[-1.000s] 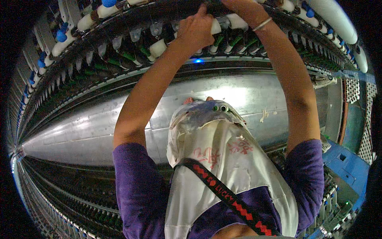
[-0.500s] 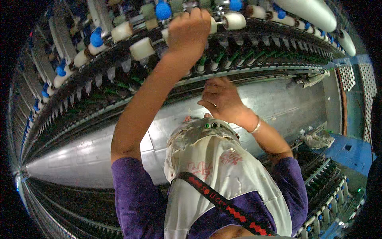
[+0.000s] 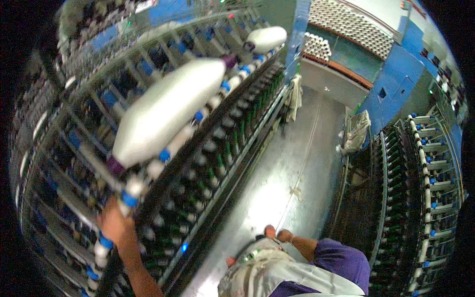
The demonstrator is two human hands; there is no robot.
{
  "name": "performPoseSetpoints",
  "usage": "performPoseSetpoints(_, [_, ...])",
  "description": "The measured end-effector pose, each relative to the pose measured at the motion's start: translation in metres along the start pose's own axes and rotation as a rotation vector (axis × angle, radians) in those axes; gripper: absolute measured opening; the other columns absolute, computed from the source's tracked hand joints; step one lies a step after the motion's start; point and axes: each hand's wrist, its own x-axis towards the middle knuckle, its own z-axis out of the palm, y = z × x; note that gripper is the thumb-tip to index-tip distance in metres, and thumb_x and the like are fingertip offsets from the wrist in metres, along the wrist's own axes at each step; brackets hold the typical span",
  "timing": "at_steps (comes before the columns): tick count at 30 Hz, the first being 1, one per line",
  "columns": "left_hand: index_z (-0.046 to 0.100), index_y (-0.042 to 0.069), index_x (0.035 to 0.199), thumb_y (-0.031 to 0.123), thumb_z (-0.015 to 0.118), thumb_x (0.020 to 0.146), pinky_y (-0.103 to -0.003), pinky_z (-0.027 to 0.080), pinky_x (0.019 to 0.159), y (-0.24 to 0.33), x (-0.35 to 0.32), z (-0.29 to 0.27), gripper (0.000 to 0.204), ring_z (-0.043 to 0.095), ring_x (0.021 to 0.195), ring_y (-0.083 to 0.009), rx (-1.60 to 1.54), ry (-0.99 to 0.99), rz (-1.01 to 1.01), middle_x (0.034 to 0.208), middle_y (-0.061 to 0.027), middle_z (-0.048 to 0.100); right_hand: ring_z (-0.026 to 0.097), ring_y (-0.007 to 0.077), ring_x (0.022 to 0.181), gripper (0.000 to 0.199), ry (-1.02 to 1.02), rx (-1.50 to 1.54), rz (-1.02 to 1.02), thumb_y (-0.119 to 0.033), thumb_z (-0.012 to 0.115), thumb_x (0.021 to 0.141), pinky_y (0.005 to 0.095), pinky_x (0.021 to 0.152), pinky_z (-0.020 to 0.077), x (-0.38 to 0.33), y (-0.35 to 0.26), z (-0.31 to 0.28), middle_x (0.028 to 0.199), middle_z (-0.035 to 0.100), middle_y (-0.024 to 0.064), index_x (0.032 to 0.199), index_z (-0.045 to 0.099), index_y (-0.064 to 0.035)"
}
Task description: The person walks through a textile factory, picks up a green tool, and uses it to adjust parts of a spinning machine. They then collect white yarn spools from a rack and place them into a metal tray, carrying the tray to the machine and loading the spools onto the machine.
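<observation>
Left hand (image 3: 115, 222) raised at spinning frame (image 3: 208, 148), fingers blurred, grip unclear; white bobbin with blue tip (image 3: 129, 190) just above fingers. Right hand (image 3: 283, 235) low at white cloth bag (image 3: 262, 270); fingers curled, closure unclear.

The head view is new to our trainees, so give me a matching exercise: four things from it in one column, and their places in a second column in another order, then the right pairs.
Things:
1. left hand
2. right hand
3. large white yarn package
4. grey cloth

Places:
A. hanging on the machine frame right of the aisle
B. raised against the row of spindles at lower left
C. at the white pouch on the person's front
D. slanting across the upper left, purple tube ends showing

Pairs: 1-B, 2-C, 3-D, 4-A
</observation>
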Motion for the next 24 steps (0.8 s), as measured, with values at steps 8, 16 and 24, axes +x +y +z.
performPoseSetpoints(8, [0.052,0.01,0.127,0.027,0.034,0.093,-0.047,0.039,0.094,0.018,0.016,0.04,0.042,0.054,0.104,-0.0326,0.525,0.288,-0.347,0.116,-0.015,0.057,0.062,0.0202,0.064,0.028,-0.011,0.709,0.314,-0.032,0.058,0.086,0.0358,0.061,0.05,-0.047,0.192,0.09,0.074,0.068,0.0082,0.086,0.071,-0.0071])
performPoseSetpoints(16, [0.055,0.007,0.12,0.026,0.038,0.093,-0.046,0.042,0.089,0.238,-0.001,0.165,0.037,0.056,0.099,-0.0344,-0.069,0.265,0.024,0.109,-0.0174,0.058,0.059,0.0221,0.059,0.022,0.134,1.342,0.637,-0.023,0.057,0.086,0.0345,0.051,0.0464,-0.066,0.294,0.08,0.072,0.064,0.0114,0.083,0.064,-0.002])
performPoseSetpoints(24, [0.058,0.003,0.112,0.026,0.042,0.093,-0.046,0.045,0.085,0.499,-0.067,0.394,0.034,0.058,0.093,-0.0362,-0.376,-1.086,0.274,0.102,-0.0199,0.06,0.057,0.0172,0.055,0.011,0.368,1.684,0.756,-0.007,0.06,0.082,0.0298,0.048,0.0483,0.0,0.447,-0.023,0.068,0.063,0.0095,0.075,0.066,-0.001])
